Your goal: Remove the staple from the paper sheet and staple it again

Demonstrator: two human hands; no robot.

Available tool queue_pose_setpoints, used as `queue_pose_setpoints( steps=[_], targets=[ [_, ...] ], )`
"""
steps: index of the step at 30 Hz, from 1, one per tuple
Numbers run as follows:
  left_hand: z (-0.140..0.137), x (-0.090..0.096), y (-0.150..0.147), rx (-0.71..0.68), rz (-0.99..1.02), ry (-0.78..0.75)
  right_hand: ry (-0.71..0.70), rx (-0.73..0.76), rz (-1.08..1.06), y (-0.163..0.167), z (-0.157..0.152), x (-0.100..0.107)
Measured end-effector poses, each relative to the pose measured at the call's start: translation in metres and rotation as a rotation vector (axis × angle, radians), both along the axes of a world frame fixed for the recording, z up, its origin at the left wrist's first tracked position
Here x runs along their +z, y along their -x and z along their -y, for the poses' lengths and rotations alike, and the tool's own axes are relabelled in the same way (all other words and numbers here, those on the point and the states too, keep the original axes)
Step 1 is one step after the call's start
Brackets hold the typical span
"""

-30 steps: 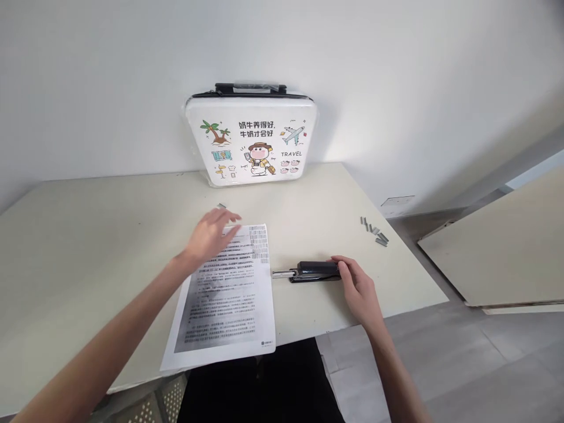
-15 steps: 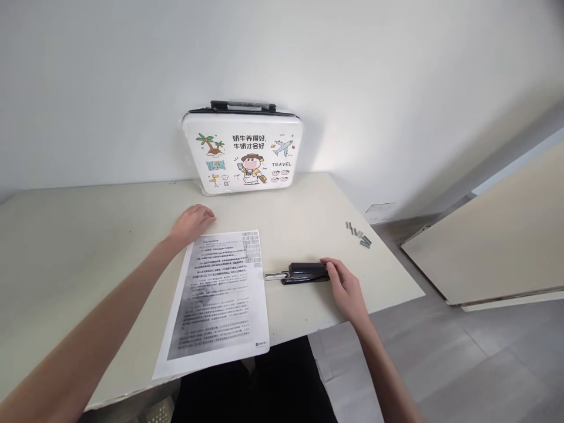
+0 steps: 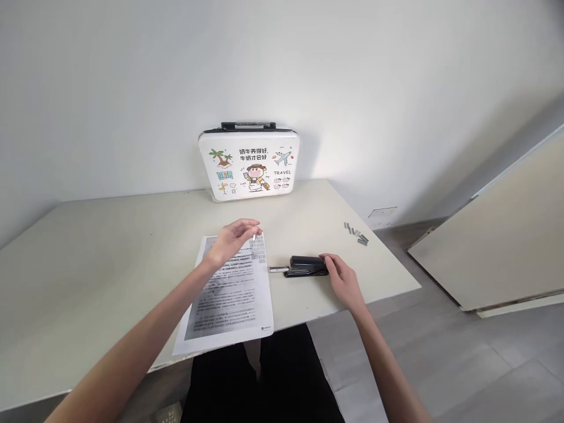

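Over the top of a printed sheet of paper, my left hand has its thumb and fingers brought together. A small silvery strip shows at the fingertips, too small to make out fully. My right hand is closed around the right end of a black stapler lying on the table. From the stapler's left end a thin metal piece sticks out toward the paper's right edge. Several grey staple strips lie loose further right.
A white case with cartoon prints and a black handle stands against the wall at the back of the table. A pale board stands to the right beyond the table's edge. The paper reaches the table's front edge.
My left hand has moved right, from the paper's upper left corner to near its upper right corner. My right hand stays on the stapler. The view has shifted slightly.
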State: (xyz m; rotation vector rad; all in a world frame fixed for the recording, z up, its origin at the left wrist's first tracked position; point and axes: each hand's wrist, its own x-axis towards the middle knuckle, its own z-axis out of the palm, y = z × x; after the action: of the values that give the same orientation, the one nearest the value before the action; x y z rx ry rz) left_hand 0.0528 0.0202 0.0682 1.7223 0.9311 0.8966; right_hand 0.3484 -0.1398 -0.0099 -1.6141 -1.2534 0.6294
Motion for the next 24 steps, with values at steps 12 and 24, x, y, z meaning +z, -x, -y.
queue_pose_setpoints(
  steps=[12,24],
  targets=[
    [0.055,-0.013,-0.032,-0.131,0.089,0.177,-0.055,0.025,0.004,-0.002,0.003,0.001],
    [0.082,-0.027,-0.027,-0.068,-0.12,-0.132,-0.114,0.047,0.01,-0.005,0.003,-0.002]
  ],
)
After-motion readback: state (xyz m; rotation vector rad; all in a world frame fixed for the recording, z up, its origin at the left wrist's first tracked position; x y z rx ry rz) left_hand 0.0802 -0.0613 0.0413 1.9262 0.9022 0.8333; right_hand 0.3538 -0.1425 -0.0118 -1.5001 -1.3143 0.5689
